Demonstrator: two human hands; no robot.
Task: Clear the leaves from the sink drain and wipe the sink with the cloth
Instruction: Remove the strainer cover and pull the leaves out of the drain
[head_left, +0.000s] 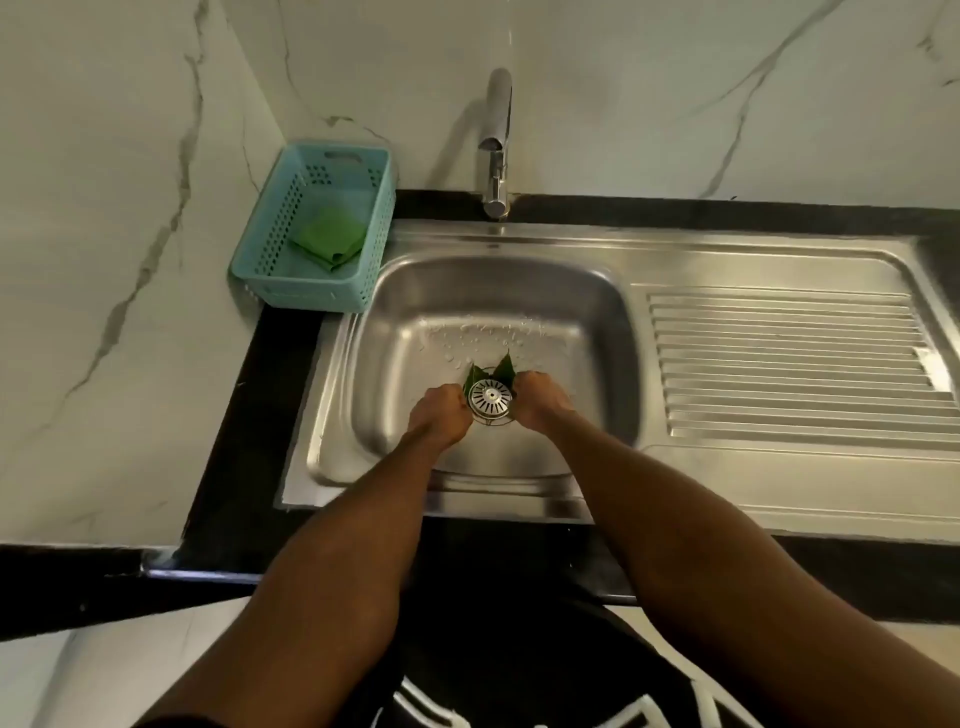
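Down in the sink (395, 312), both hands are curled at the drain strainer (490, 399): the left hand (439, 415) touches its left side, the right hand (537, 402) its right, fingers closed on its rim. Green leaves (493, 371) poke out just behind it. The cloth (327, 236) lies folded in the blue basket (270, 249) at the worktop's back left corner.
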